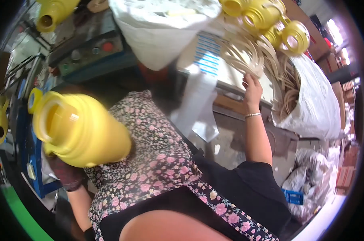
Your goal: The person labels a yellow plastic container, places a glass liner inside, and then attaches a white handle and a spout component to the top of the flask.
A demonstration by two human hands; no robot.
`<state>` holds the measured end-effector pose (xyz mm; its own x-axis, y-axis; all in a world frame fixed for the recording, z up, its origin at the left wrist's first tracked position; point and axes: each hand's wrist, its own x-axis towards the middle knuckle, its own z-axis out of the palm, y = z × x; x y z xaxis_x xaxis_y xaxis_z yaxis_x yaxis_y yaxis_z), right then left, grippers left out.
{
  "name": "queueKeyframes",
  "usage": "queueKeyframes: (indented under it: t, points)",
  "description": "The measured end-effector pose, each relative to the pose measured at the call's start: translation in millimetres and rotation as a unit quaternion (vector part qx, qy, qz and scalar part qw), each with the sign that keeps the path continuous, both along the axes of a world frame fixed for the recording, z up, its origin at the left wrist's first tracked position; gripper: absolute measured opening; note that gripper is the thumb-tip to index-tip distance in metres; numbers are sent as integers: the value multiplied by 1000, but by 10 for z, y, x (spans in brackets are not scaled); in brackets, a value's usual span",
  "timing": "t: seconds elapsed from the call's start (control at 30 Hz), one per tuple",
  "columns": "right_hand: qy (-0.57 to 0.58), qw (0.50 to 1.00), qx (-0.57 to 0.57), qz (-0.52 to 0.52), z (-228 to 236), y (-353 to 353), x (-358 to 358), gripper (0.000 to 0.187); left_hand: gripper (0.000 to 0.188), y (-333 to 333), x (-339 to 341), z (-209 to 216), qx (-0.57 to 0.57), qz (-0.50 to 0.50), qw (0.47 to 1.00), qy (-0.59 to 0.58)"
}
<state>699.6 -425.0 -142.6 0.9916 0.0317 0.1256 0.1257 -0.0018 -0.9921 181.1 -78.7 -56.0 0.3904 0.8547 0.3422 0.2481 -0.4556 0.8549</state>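
Yellow plastic flask-shaped shell (95,128): held clear of the bench, in front of the body; tilted, its round open mouth toward the upper left.
Left hand (67,174), in a dark reddish glove: held the shell from below on its left side; fingers hidden behind it.
Right hand (252,88), bare, with a pale bracelet (253,115) at the wrist: reached over the bench's front edge to the rings; thumb and fingers drawn together, gap narrow. Whether a ring was pinched could not be determined.
Thin beige flexible rings (240,56): lay in a loose coil toward the bench's right end, at the fingertips.
White-topped bench (230,77): yellow shells (264,18) were grouped toward its far right corner; a blue-striped sheet (207,54) lay near its left edge. A translucent plastic sheet (198,100) hung at the front edge.
White woven sack (316,100): stood open beside the bench's right end, with more beige rings inside.
Dark control panel (89,56): stood left of the bench, bearing a red button (107,46).
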Motion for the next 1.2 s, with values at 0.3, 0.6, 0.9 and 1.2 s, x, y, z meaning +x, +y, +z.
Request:
queueKeyframes:
  t: [0.3,0.6,0.9,1.2]
  points:
    - [-347,867,-327,145,-230,593,-149,26,21,-418,1438,838,564,-257,716,321]
    - [-402,824,-368,154,-344,831,-72,11,15,-895,1826,232,637,-379,632,226]
    - [-151,816,27,557,1267,1797,-1347,67,8,-867,1760,-221,872,1,455,178]
    - [-269,782,-222,516,1332,2713,-1872,90,17,-704,1548,157,899,152,360,197]
